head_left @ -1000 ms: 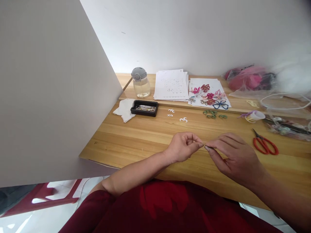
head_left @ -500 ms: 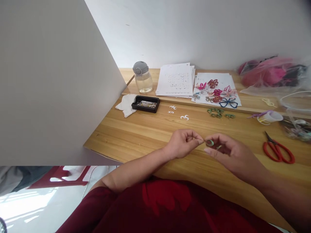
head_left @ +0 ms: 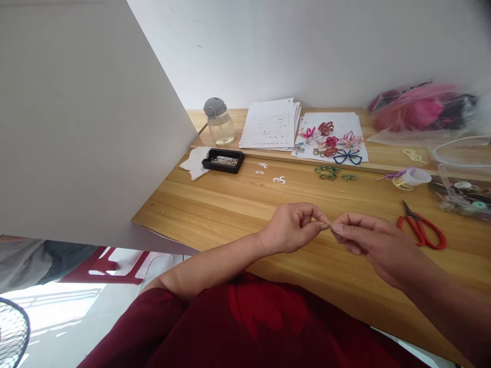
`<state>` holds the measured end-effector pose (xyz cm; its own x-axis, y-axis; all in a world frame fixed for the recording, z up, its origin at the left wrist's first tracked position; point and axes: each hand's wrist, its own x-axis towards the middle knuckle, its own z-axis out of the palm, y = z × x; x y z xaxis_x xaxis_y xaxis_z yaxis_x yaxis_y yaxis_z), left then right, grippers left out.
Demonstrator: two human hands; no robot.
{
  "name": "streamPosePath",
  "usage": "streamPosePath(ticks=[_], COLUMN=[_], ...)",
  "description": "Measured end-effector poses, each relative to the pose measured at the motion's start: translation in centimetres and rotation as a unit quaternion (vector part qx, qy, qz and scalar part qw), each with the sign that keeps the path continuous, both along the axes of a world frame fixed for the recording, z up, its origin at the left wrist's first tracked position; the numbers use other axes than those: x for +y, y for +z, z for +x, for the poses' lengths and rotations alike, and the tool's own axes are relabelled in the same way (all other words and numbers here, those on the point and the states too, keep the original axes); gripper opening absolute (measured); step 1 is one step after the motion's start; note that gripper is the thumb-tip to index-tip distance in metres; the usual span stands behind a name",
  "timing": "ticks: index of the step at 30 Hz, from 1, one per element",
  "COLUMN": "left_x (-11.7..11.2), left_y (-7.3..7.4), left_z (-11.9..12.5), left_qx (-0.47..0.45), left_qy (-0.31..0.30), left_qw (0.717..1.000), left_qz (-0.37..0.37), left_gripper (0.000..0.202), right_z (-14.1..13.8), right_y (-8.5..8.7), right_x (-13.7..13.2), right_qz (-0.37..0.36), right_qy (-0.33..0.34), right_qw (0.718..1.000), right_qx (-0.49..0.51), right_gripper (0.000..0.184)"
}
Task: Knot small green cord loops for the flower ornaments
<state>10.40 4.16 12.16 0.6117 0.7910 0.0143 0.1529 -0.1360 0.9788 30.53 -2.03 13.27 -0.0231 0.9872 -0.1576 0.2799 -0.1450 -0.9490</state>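
Near the table's front, my left hand (head_left: 293,227) pinches thumb and index finger together at the end of a small green thread-wrapped loop, which is now almost wholly hidden. My right hand (head_left: 364,232) is closed over the loop, its thumb pressed on the index finger, and the fingertips of both hands nearly touch. Several similar green loops (head_left: 327,173) lie on the table beyond the hands. To their left are white crescent cutouts (head_left: 279,180). Red-handled scissors (head_left: 422,225) rest just beyond my right hand, blades pointing away.
A black tray (head_left: 223,167) of small bits sits by a white cloth (head_left: 195,162). Behind stand a bottle (head_left: 221,128), punched paper sheets (head_left: 264,122) and colourful flower pieces (head_left: 332,143). Rightward are a plastic cup (head_left: 416,177) and plastic bags (head_left: 418,115). A partition (head_left: 76,128) borders the left.
My right thumb and fingers have closed over the green loop, hiding it. Both hands remain close together. The view has shifted slightly, so the table things appear farther left.
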Motion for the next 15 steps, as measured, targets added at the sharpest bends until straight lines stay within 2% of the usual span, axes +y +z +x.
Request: streamPosePath(ticks=[2, 4, 6, 9, 12, 15], left_x=[-0.1, 0.1, 0.6, 1.6, 2.6, 3.3], left_y=[-0.3, -0.6, -0.9, -1.2, -1.4, -1.8], left_z=[0.4, 0.9, 1.3, 1.8, 2.0, 1.8], left_qx=[0.010, 0.018, 0.019, 0.001, -0.029, -0.040], left_qy=[-0.008, -0.018, -0.016, 0.004, 0.016, 0.027], left_qw=[0.997, 0.994, 0.997, 0.999, 0.989, 0.987], left_qz=[0.082, 0.108, 0.073, -0.047, -0.142, -0.154], left_gripper=[0.023, 0.023, 0.024, 0.033, 0.042, 0.037], right_z=[0.1, 0.3, 0.6, 1.1, 1.5, 1.6], right_y=[-0.1, -0.3, -0.8, -1.7, -2.8, -3.9], right_x=[-0.1, -0.1, 0.0, 0.4, 1.0, 1.8], right_qz=[-0.173, -0.229, -0.186, -0.030, 0.091, 0.102], right_qy=[-0.009, -0.020, -0.027, -0.048, -0.070, -0.050], right_qw=[0.969, 0.942, 0.958, 0.996, 0.990, 0.986], right_qx=[0.175, 0.245, 0.215, 0.062, -0.083, -0.118], right_gripper=[0.040, 0.044, 0.046, 0.042, 0.051, 0.052])
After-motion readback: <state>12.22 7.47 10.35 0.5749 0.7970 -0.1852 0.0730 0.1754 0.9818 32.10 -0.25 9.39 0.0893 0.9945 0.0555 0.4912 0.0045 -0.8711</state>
